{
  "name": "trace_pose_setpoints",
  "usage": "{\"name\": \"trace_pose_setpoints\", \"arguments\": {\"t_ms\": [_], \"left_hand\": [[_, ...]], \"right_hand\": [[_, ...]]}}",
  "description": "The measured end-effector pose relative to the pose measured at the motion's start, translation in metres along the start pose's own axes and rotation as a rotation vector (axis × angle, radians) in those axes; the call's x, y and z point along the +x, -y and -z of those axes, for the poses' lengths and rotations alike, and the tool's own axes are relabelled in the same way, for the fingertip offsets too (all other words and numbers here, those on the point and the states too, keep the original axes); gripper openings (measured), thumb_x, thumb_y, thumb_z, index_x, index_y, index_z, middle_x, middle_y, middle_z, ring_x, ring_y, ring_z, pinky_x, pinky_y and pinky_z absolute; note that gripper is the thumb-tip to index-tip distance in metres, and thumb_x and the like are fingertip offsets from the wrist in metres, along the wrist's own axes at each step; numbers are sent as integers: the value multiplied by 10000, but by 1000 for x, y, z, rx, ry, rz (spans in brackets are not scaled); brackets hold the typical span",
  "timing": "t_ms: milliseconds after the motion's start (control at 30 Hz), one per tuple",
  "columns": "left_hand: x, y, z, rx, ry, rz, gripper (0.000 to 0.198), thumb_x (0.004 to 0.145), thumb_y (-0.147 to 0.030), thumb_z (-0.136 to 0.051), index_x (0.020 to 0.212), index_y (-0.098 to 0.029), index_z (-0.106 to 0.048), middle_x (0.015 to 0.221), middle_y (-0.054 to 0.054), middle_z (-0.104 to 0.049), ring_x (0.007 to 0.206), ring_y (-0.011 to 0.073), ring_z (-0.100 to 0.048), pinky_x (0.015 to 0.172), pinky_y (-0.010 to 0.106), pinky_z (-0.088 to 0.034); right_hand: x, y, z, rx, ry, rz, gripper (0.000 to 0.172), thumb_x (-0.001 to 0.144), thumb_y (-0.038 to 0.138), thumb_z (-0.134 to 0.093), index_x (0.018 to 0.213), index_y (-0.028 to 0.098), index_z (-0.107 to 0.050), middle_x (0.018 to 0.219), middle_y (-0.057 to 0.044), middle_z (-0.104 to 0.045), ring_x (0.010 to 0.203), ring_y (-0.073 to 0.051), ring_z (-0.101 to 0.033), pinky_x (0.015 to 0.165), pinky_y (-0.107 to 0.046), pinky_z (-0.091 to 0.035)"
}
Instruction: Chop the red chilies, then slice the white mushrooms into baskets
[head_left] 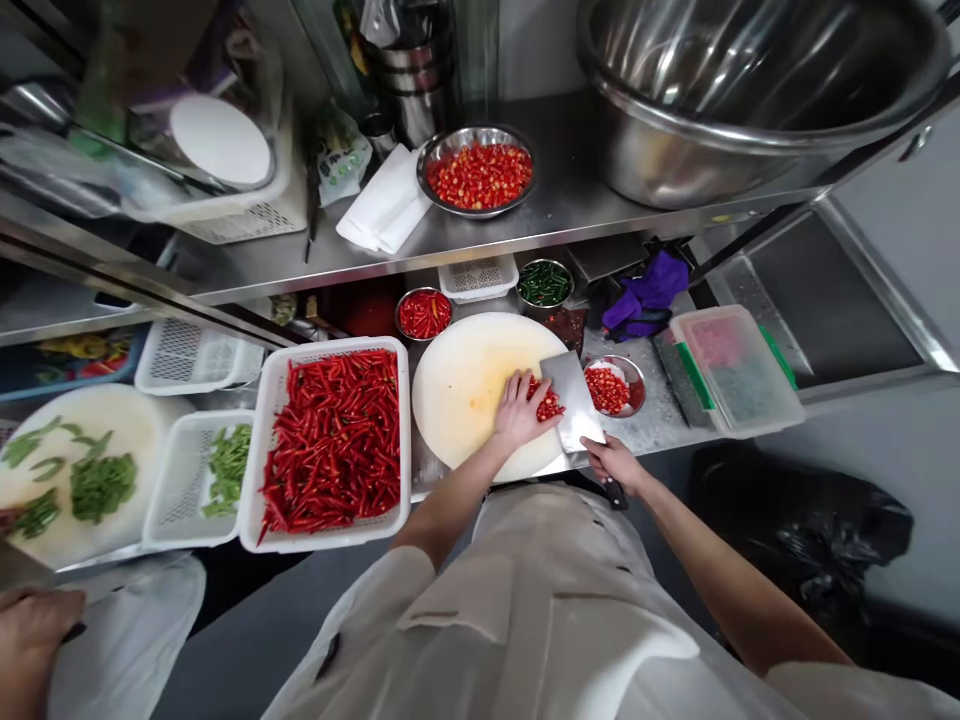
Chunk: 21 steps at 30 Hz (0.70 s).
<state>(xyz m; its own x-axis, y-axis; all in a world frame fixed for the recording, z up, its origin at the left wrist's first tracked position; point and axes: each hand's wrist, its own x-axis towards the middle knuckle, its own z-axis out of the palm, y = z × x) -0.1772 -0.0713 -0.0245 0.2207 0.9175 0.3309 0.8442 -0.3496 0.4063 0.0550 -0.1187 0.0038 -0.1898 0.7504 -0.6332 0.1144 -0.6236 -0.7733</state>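
My right hand (611, 462) is wrapped round the dark handle of a cleaver (570, 395), whose broad blade lies over the right edge of the round cutting board (450, 390). Fingers spread, my left hand (521, 412) rests on the board and touches a small heap of chopped red chilies (550, 402) beside the blade. Part of that heap is hidden under the hand. Just right of the blade stands a metal bowl (636, 385) with cut red chilies in it. To the left of the board, a white basket (403, 430) is full of whole red chilies (337, 440).
Behind the board sit a bowl of red chilies (424, 314), a bowl of green chilies (545, 284) and purple gloves (649, 290). A lidded box (739, 365) is at right. A shelf (570, 215) overhangs the back. At far left, a co-worker's hand (34, 620) holds a blade near another board (161, 415).
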Motion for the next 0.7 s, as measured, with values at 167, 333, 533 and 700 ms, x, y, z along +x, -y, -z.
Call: {"name": "trace_pose_setpoints", "arguments": {"t_ms": [167, 333, 533, 700], "left_hand": [[12, -4, -7, -96, -183, 111, 555, 931, -519, -719, 1429, -286, -643, 1607, 104, -500, 1565, 359, -380, 1291, 565, -381], [13, 1, -2, -168, -378, 285, 398, 984, -451, -658, 1329, -253, -680, 1521, 107, -563, 1479, 288, -495, 1245, 484, -468], [17, -2, 6, -134, -469, 506, 363, 1041, -445, -558, 1295, -219, -682, 1482, 142, -582, 1410, 285, -563, 1235, 477, -464], [42, -36, -9, -124, -501, 583, 439, 1065, -464, -492, 1412, -229, -621, 1538, 150, -545, 1473, 318, -510, 1246, 519, -443]], "right_hand": [[13, -1, -54, 89, 55, 18, 555, 738, 635, -822, 820, 277, -406, 472, 147, -363, 373, -68, -287, 359, -219, -283], [26, 5, -90, 48, 116, 51, 497, 785, 637, -756, 861, 276, -422, 479, 149, -377, 368, -81, -321, 362, -217, -303], [37, 34, -84, -136, 280, 76, 309, 921, 518, -652, 863, 256, -500, 471, 121, -400, 378, -104, -362, 393, -228, -313], [37, 54, -30, -411, 278, 233, 230, 985, 439, -614, 954, 218, -666, 597, 8, -618, 611, -203, -646, 599, -283, -485]]}}
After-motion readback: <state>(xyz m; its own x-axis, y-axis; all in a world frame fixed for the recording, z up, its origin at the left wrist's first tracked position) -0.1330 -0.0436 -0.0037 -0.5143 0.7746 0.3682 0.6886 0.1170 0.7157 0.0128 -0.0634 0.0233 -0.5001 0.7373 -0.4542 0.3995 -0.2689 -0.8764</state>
